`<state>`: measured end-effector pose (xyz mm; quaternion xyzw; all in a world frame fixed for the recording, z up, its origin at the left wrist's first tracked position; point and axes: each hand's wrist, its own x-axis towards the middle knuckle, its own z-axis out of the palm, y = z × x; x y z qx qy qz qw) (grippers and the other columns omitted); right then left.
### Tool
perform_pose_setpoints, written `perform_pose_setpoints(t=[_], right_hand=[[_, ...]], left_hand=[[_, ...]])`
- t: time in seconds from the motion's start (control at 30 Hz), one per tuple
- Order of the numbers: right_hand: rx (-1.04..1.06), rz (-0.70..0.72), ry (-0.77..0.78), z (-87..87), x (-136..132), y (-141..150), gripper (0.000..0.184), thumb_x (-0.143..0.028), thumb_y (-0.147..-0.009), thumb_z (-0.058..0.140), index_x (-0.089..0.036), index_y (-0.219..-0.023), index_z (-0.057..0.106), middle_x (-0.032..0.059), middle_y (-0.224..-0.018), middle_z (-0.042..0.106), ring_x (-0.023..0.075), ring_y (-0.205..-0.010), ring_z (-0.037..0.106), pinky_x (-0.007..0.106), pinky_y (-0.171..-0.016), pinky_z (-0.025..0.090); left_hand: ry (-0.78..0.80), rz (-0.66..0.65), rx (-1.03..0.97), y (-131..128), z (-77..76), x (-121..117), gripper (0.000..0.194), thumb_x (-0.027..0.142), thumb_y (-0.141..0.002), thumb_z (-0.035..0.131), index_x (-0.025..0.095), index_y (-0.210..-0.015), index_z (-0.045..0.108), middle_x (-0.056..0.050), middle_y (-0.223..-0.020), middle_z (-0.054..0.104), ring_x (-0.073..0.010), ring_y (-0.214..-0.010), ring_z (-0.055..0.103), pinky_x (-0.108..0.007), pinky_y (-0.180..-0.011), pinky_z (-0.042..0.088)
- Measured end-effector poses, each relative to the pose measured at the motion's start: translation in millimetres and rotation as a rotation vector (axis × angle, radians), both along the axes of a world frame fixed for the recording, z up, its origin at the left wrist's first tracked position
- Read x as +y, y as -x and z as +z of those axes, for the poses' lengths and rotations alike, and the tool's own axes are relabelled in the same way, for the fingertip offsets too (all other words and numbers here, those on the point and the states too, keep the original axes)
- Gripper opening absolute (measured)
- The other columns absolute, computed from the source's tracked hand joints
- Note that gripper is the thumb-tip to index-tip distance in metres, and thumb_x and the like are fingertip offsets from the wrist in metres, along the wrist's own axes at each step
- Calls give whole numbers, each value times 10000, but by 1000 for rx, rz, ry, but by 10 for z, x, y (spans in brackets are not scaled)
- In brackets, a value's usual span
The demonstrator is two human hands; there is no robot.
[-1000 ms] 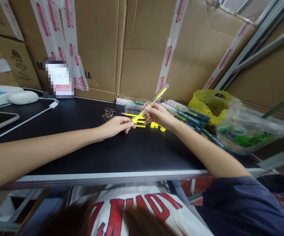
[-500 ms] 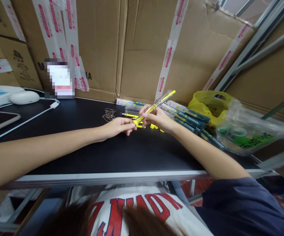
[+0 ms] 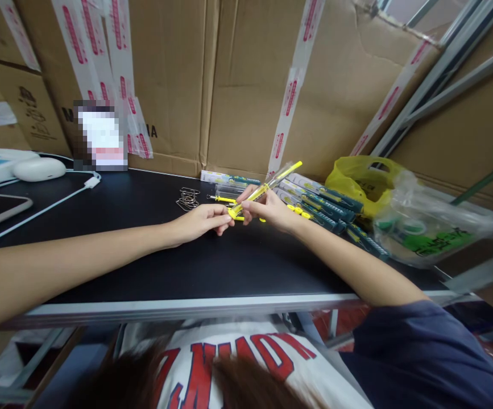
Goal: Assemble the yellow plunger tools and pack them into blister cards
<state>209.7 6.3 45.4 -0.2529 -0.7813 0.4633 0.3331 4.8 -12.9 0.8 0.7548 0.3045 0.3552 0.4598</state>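
Note:
A slim clear tube (image 3: pixel 277 178) with yellow parts inside and yellow at both ends slants up to the right above the black tabletop (image 3: pixel 212 267). My right hand (image 3: pixel 267 209) is closed around its lower middle. At the tube's low end, my left hand (image 3: pixel 213 218) pinches the yellow end piece (image 3: pixel 233 213) between thumb and fingers. Small yellow caps (image 3: pixel 298 211) lie on the table beside my right wrist. Behind my hands rest a yellow rod with a dark tip (image 3: pixel 223 199) and clear tubes (image 3: pixel 229 190), partly hidden.
Bent metal wire pieces (image 3: pixel 187 199) lie left of the tubes. Several teal-and-white printed boxes (image 3: pixel 329 204) spread to the right, beside a yellow bag (image 3: pixel 352 182) and a clear bag (image 3: pixel 425 233). A phone (image 3: pixel 1 210), white case (image 3: pixel 39 168) and cable (image 3: pixel 54 204) sit left. Cardboard (image 3: pixel 246 85) stands behind.
The tube's upper end has dipped slightly and both hands have shifted a little left. More yellow caps show beside my right wrist. My grip on the tube stays the same.

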Motion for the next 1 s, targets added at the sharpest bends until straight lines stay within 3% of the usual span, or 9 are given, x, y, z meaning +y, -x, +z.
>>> perform_pose_setpoints(t=[0.2, 0.43, 0.57, 0.7, 0.8, 0.87, 1.0], right_hand=[[0, -9, 7, -74, 16, 23, 354, -442, -747, 729, -155, -884, 572, -44, -585, 622, 94, -504, 602, 214, -512, 500], [92, -42, 124, -181, 84, 63, 376, -440, -727, 747, -156, -932, 613, -28, -628, 650, 81, -488, 567, 220, -509, 520], [138, -42, 199, -215, 5, 115, 361, -415, -710, 767, -177, -928, 604, -25, -673, 654, 85, -548, 580, 218, -526, 534], [100, 4, 234, -150, -55, 114, 351, -393, -719, 761, -191, -955, 599, -19, -718, 643, 93, -610, 594, 223, -555, 537], [-49, 73, 146, 10, 8, 1, 341, -353, -733, 741, -181, -990, 597, 11, -823, 663, 104, -674, 607, 251, -621, 549], [-263, 96, 31, 138, 111, -140, 291, -323, -759, 709, -150, -971, 612, 55, -904, 673, 124, -741, 621, 273, -684, 545], [-583, -161, -422, 319, 332, -472, 226, -231, -784, 626, -137, -989, 640, 42, -790, 661, 132, -689, 587, 257, -636, 469]], left_hand=[[9, 4, 39, 4, 10, -32, 263, 414, -810, 531, 163, -735, 558, 23, -603, 522, -132, -631, 493, -269, -642, 371], [-52, 152, 35, -21, -14, -7, 388, 532, -842, 480, 188, -666, 445, 58, -570, 379, -100, -520, 359, -247, -529, 325], [-190, 220, 142, -9, 4, -64, 408, 557, -893, 422, 178, -768, 505, 42, -626, 405, -113, -561, 384, -243, -528, 321], [-229, 159, 71, -13, 6, -80, 355, 510, -938, 371, 185, -864, 492, 43, -648, 414, -109, -563, 381, -233, -538, 337], [-221, 166, -40, -2, 19, -28, 325, 474, -950, 377, 190, -815, 460, 60, -604, 376, -93, -521, 334, -218, -514, 313], [-189, 217, -134, 20, 43, 25, 294, 438, -950, 394, 191, -799, 447, 73, -560, 348, -86, -491, 307, -211, -494, 292], [-65, 343, -248, 80, 95, 141, 268, 360, -940, 405, 184, -744, 451, 82, -505, 311, -73, -442, 293, -197, -454, 272]])
